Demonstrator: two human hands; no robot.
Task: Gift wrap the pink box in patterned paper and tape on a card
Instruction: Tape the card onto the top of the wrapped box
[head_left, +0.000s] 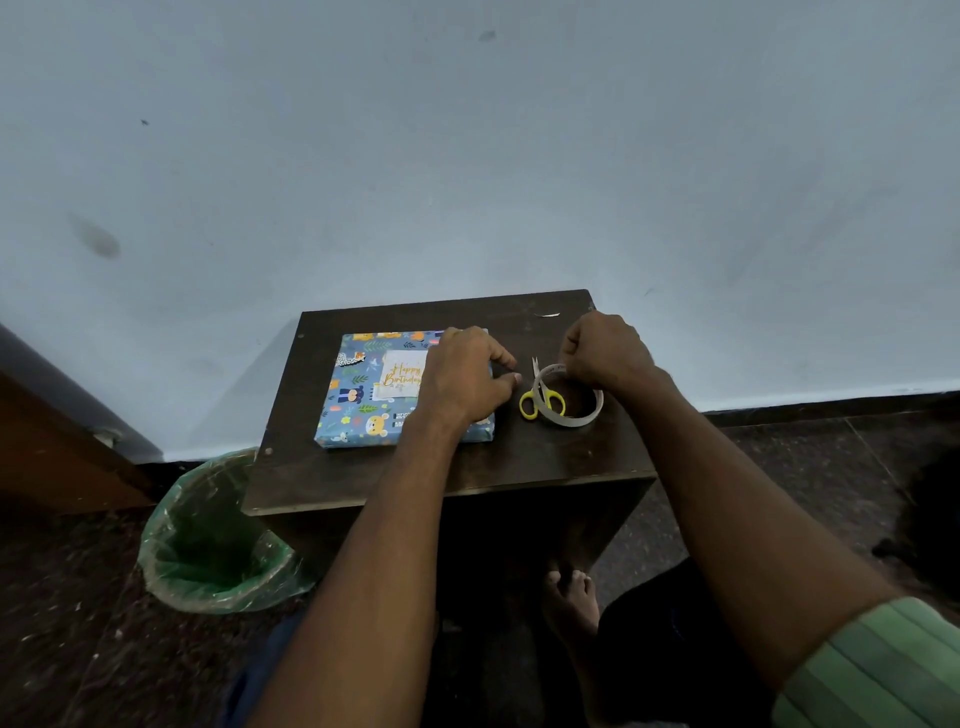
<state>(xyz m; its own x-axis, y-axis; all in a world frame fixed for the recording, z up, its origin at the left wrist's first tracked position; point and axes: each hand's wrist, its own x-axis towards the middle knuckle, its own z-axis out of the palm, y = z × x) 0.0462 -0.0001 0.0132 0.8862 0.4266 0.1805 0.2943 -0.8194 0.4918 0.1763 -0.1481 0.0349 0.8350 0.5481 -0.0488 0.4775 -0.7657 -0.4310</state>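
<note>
The box (363, 405) lies flat on the left half of the small dark table (457, 467), covered in blue paper with cartoon animals. A white "Happy Birthday" card (400, 376) lies on its top. My left hand (467, 374) rests over the box's right part with curled fingers, thumb and forefinger close together past the right edge; what they pinch is too small to see. My right hand (605, 351) is curled at the far rim of the tape roll (569, 397). Small yellow-handled scissors (540, 397) lie against the roll's left side.
A bin with a green liner (218, 535) stands on the floor at the table's left front corner. A blue-grey wall rises right behind the table. A wooden piece of furniture (57, 447) is at far left. My bare foot (571, 597) shows under the table.
</note>
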